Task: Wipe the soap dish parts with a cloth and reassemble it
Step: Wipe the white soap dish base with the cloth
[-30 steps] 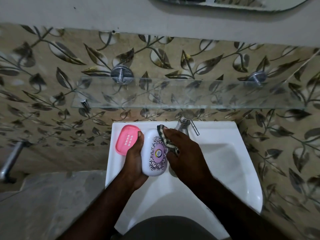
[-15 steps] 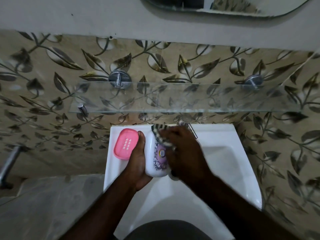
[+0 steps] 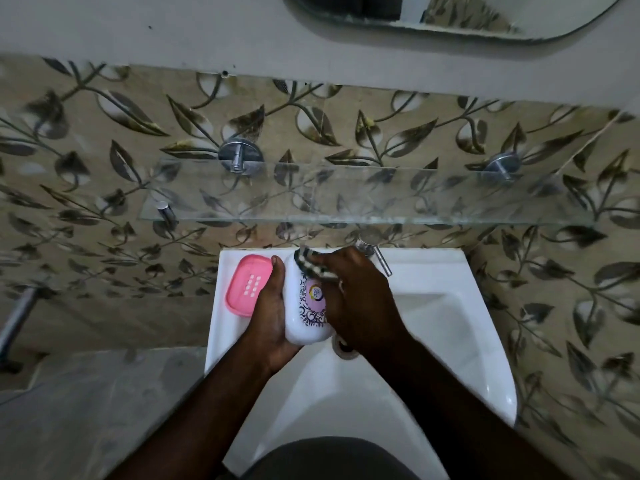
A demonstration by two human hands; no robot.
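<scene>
The soap dish cover (image 3: 300,317) is white, with a lilac label framed by dark blue scrollwork. The inner tray (image 3: 246,284) is pink with pale slots. The cloth (image 3: 310,265) is striped dark and white. The basin (image 3: 433,327) is plain white, and the wall tiles (image 3: 104,168) are beige with brown-and-gold leafy vines.

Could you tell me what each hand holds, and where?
The left hand grips the white cover along its left side and near end; the right hand holds the striped cloth.
</scene>
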